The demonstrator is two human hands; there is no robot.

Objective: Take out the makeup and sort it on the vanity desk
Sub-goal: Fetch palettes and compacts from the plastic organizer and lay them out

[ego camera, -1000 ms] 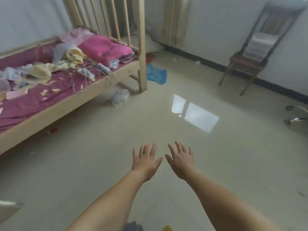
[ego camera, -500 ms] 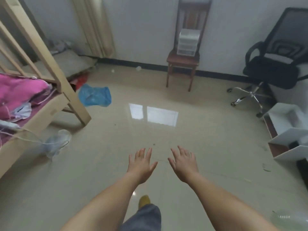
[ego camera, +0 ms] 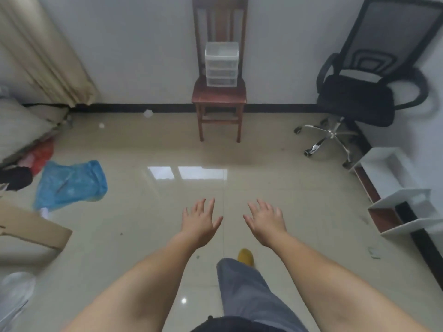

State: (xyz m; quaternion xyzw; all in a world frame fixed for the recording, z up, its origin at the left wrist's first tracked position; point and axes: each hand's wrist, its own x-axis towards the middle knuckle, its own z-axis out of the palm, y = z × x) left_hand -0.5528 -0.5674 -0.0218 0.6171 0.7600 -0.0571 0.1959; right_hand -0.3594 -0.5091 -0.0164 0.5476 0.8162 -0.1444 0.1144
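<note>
Currently left hand [ego camera: 200,224] & right hand [ego camera: 265,221] are hanging spread, gripping nothing; blue bag [ego camera: 69,184] on glossy floor [ego camera: 287,200] is risking a slip en route to drawer box [ego camera: 221,64].

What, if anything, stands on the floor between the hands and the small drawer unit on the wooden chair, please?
Nothing visible: bare tile runs from the left hand and right hand to the wooden chair carrying the drawer unit. The blue bag lies well off to the left.

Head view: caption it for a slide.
Both hands, left and right, open and empty, facing a drawer organizer on a wooden chair.
</note>
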